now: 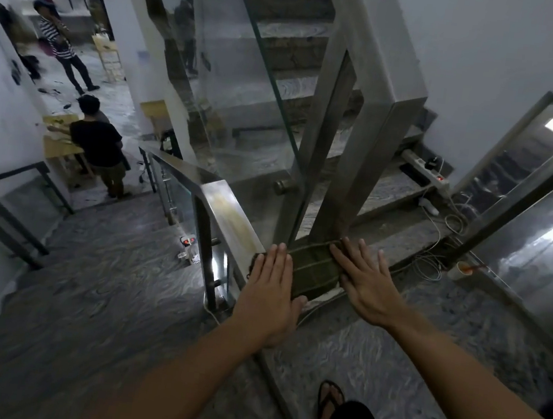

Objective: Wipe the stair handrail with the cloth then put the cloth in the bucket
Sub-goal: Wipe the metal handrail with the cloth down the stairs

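Green cloth (pixel 313 271) (flat) on handrail (pixel 230 211).

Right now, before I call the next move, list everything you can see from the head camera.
cloth: one, dark green, spread flat on the handrail between both hands
handrail: one, steel, running down left beside the glass panel
glass panel: one, clear, rising along the upper stairs
power strip: one, white, on a step at right
cup: one, white, on the floor at right
bystanders: three, at far left, below
bucket: none visible
left hand: flat on the cloth
right hand: flat, fingers spread on the cloth
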